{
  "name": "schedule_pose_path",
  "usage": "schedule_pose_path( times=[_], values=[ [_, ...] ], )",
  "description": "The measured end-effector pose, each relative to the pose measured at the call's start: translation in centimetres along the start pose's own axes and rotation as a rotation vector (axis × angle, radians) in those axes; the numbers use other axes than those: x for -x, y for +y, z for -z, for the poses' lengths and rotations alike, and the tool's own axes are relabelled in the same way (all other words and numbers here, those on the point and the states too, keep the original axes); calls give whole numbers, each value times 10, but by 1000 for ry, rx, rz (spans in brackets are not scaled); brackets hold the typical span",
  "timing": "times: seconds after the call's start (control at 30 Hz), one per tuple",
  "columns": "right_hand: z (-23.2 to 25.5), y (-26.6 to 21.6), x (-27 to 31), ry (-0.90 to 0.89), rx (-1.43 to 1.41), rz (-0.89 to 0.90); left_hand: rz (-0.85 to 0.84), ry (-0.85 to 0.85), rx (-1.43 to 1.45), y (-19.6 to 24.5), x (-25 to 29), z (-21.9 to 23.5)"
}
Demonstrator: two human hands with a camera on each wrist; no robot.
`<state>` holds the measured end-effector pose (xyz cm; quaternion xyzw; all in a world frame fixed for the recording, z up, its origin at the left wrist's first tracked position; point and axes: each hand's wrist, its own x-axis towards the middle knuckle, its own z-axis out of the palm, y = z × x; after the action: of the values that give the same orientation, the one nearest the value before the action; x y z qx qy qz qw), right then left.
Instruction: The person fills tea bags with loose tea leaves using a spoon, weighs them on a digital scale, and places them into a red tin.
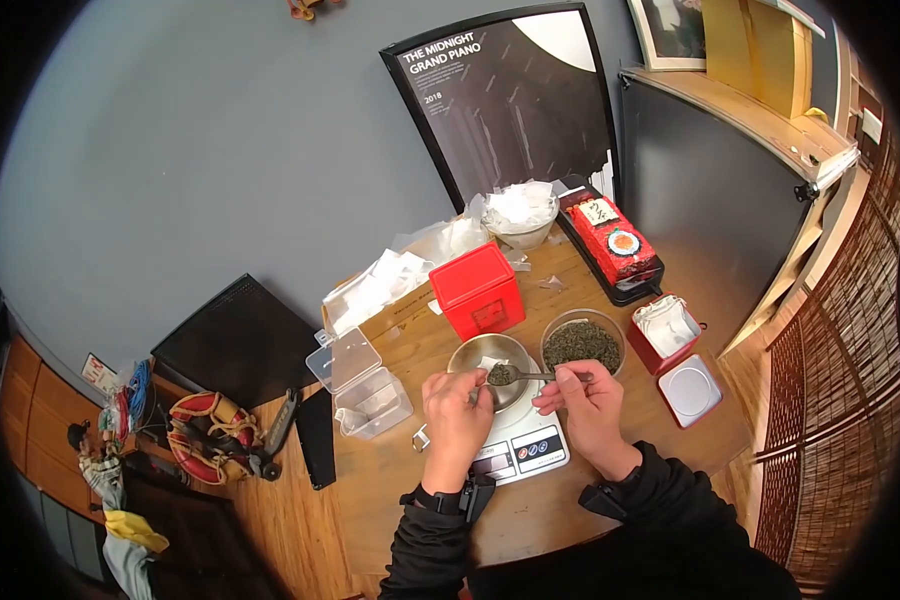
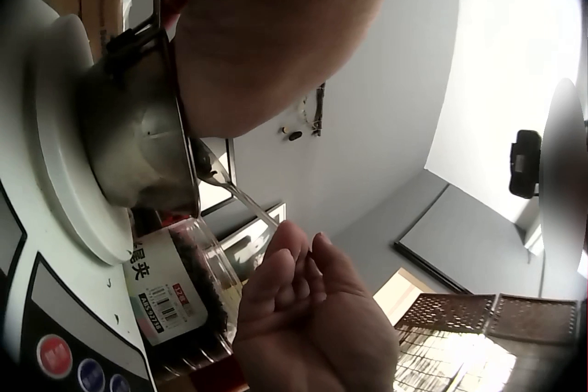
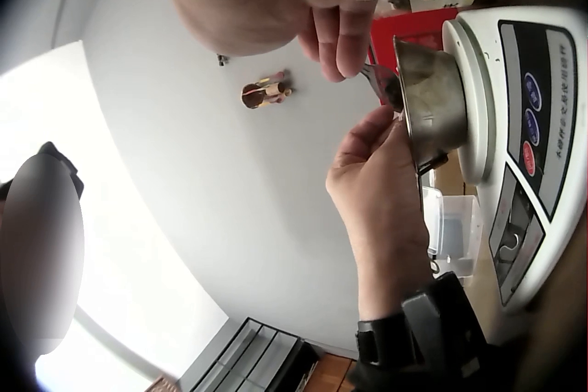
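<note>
My right hand pinches the handle of a metal spoon, its head heaped with dark dried leaves. Across from it, my left hand has thumb and fingertips together at the spoon's head, pinching the edge of a small white pouch; the pouch is mostly hidden. Both work over a steel bowl, which sits on a white kitchen scale. In the right wrist view the left fingertips lie right at the bowl's rim, beside the spoon.
A glass bowl of dried leaves stands right of the scale. Around it are a red box, an opened red tin with its lid, a clear plastic box, a black tray with a red package, and white pouches behind.
</note>
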<state>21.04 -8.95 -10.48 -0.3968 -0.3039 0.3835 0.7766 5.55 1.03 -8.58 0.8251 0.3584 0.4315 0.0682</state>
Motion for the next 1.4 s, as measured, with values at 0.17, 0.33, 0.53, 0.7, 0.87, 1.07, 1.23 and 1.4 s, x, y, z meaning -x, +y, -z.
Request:
schedule_pose_path(
  times=[0.17, 0.33, 0.53, 0.7, 0.87, 1.07, 1.23, 1.4],
  values=[
    [0, 4, 0, -16, 6, -7, 26, -11, -24, 1, 0, 3],
    [0, 8, 0, -29, 86, 28, 95, -53, -7, 3, 2, 3],
    [-4, 8, 2, -88, 166, -8, 177, -31, 97, 7, 2, -2],
    [-4, 8, 4, -99, 173, 25, 155, -58, 99, 2, 5, -3],
    [-4, 6, 6, -103, 182, 46, 224, -72, 134, 7, 4, -1],
    [-4, 3, 5, -108, 301, 103, 201, -98, 113, 7, 3, 0],
    [-5, 3, 5, -133, 349, 150, 183, -88, 99, 8, 4, 2],
    [-3, 4, 4, -107, 162, 75, 169, -77, 98, 8, 4, 3]
  ],
)
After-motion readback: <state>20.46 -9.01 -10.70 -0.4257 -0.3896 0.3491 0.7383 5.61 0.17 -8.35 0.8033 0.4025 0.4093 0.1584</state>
